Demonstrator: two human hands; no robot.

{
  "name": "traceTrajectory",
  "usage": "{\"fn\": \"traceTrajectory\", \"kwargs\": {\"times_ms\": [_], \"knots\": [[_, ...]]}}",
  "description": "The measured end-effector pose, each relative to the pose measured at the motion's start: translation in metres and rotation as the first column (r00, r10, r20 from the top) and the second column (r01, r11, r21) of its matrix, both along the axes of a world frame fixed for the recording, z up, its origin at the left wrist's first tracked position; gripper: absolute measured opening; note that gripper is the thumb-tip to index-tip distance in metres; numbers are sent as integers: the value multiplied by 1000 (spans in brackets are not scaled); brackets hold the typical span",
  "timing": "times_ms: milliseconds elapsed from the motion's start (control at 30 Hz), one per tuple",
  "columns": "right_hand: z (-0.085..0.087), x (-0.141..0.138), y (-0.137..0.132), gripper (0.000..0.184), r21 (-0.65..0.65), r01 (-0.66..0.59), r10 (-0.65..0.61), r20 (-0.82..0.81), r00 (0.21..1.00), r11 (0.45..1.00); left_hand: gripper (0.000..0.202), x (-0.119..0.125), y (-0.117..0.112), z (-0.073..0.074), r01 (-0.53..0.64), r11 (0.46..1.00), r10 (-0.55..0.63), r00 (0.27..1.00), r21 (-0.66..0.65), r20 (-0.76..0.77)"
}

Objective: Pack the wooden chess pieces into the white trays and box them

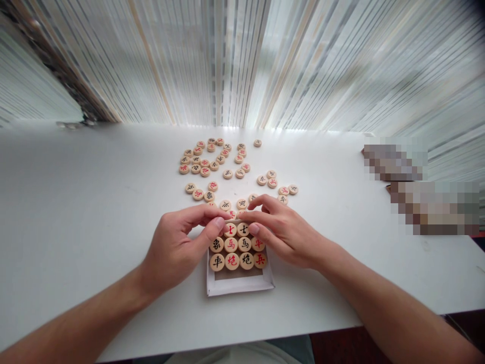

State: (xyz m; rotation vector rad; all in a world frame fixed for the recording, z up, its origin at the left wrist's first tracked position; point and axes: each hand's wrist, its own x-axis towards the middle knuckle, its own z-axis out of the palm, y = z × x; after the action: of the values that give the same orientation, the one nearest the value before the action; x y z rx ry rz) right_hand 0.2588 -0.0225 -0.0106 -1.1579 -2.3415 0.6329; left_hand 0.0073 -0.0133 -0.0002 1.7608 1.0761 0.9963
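A shallow white box [240, 291] on the table holds rows of round wooden Chinese chess pieces, with red and black characters facing up. My left hand [178, 242] is at its far left corner, thumb and forefinger drawn together over the rim; what lies between them is hidden. Opposite it, my right hand [290, 230] reaches over the far right corner with fingers apart. The forefinger points at the far rim, and the thumb is beside a black-marked chess piece [243, 230]. My fingers partly cover the farthest row.
Many loose chess pieces [205, 172] lie scattered on the white table [94, 212] beyond the box. Two blurred-out objects [435, 208] stand at the right edge. Behind the table hangs a striped curtain [227, 60]. The table's front edge runs close below the box.
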Motion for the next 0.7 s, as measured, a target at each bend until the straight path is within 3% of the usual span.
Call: {"fn": "traceTrajectory", "kwargs": {"times_ms": [433, 600, 700], "knots": [[6, 20, 2, 47, 122, 97, -105, 56, 993, 988, 13, 0, -1, 0, -16, 1000, 16, 1000, -22, -14], [8, 29, 5, 19, 115, 61, -68, 61, 996, 992, 12, 1, 0, 2, -29, 1000, 28, 999, -7, -22], [9, 33, 5, 30, 89, 21, -29, 88, 996, 996, 11, 1, 0, 3, -25, 1000, 25, 999, 0, -20]]}}
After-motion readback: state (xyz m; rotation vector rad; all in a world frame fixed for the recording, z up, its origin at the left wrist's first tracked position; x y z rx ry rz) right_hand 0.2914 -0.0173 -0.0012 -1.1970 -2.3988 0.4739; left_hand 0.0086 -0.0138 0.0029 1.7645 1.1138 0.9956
